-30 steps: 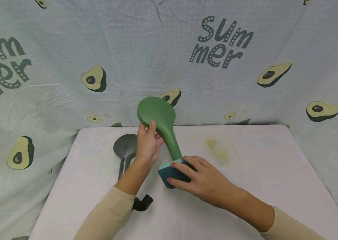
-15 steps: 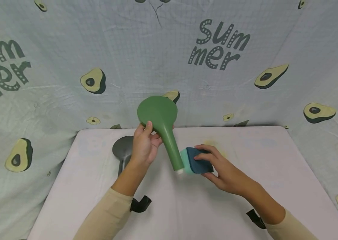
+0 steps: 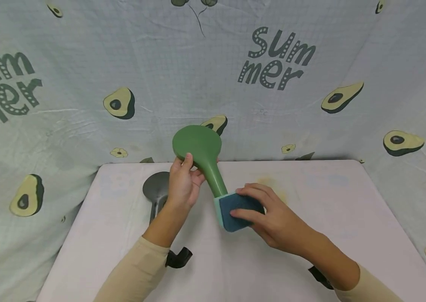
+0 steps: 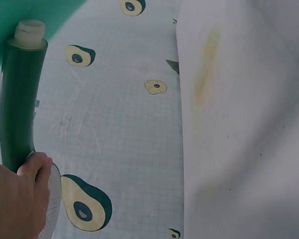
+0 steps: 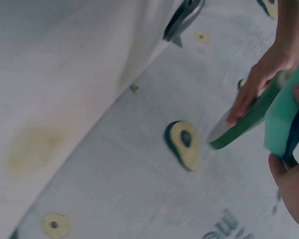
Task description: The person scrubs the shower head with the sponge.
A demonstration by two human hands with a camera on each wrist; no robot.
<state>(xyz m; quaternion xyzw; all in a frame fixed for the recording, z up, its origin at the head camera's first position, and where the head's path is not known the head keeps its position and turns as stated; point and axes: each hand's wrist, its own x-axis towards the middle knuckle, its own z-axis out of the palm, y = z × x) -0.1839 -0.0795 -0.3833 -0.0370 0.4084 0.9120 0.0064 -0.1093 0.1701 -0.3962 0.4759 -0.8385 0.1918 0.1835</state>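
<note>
My left hand grips a green shower head just under its round head, thumb on the near side. The handle slants down to the right; its pale threaded end shows in the left wrist view. In my right hand is a two-layer sponge, dark blue on one face and mint green on the other, pinched between thumb and fingers. In the head view the sponge overlaps the lower handle and hides its end. The mint layer faces the handle in the right wrist view.
A grey shower head lies on the pale table, partly behind my left forearm. Black curved pieces show beside both forearms. A yellowish stain marks the tabletop. An avocado-print cloth hangs behind.
The sponge came off the handle to the right, baring its pale end, then moved back left over it. My left hand keeps its grip on the green shower head.
</note>
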